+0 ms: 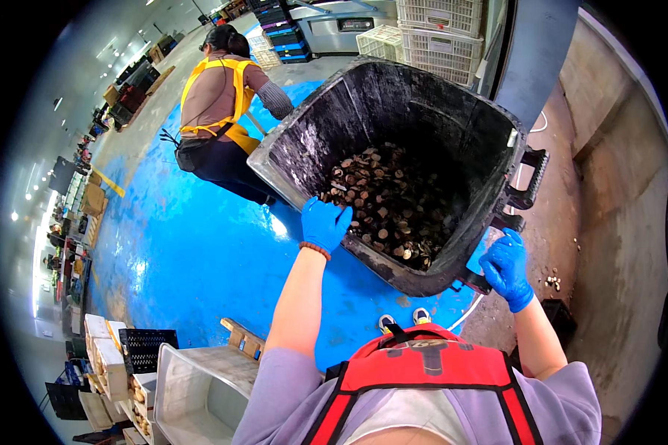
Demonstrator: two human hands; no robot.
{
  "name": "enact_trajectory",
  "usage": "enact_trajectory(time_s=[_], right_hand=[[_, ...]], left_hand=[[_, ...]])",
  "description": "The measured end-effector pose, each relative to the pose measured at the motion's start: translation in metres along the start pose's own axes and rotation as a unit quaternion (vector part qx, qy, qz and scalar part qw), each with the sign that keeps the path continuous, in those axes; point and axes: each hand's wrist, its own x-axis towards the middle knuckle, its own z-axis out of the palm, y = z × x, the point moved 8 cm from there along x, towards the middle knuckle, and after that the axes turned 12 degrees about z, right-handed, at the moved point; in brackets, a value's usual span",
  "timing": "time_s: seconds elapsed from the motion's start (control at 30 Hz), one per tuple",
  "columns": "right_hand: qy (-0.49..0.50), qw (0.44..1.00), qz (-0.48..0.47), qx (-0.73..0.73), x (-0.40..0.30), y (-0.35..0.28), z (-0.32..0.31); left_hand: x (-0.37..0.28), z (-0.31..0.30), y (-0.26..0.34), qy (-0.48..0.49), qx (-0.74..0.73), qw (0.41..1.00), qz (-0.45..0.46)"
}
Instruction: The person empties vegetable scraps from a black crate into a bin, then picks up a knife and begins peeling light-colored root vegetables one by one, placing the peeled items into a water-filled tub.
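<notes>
A large black plastic bin [401,92] is tipped with its mouth towards me. Many small round brown and tan pieces [389,206] lie inside; their exact kind is unclear. My left hand [326,224], in a blue glove with a brown beaded band at the wrist, grips the near left rim. On the right, my right hand [505,270], also blue-gloved, curls around the bin's side handle [475,280], which it partly hides. The bin's far right corner is in deep shadow.
A person in a yellow apron [222,100] bends beside the bin's left side. White crates [442,55] are stacked behind it. A white tub [200,384] stands at lower left near a wooden pallet [244,338]. Pale scraps [553,280] lie by the right wall [618,222].
</notes>
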Motion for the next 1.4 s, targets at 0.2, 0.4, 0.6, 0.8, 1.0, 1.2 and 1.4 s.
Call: enact_trajectory(time_s=[0.2, 0.4, 0.6, 0.8, 1.0, 1.2, 1.4], right_hand=[[0.006, 1.000, -0.004, 0.012, -0.012, 0.012, -0.003], [0.002, 0.999, -0.044, 0.012, -0.018, 0.038, -0.018], [0.031, 0.997, -0.060, 0.045, -0.002, 0.049, -0.023], [0.023, 0.996, -0.076, 0.037, -0.002, 0.061, -0.018], [0.024, 0.994, -0.085, 0.067, -0.002, 0.070, -0.017], [0.026, 0.991, -0.104, 0.078, -0.001, 0.072, -0.017], [0.021, 0.990, -0.107, 0.085, 0.001, 0.070, -0.021]], left_hand=[[-0.006, 0.007, 0.019, 0.009, -0.026, 0.998, -0.056], [-0.015, 0.000, 0.054, 0.052, -0.054, 0.995, -0.072], [-0.009, -0.002, 0.060, 0.131, -0.059, 0.989, -0.042], [-0.014, 0.010, 0.047, 0.119, -0.097, 0.986, -0.068], [-0.010, 0.012, 0.047, 0.125, -0.123, 0.979, -0.107], [-0.008, 0.011, 0.050, 0.134, -0.123, 0.975, -0.127], [-0.005, 0.011, 0.052, 0.117, -0.119, 0.979, -0.114]])
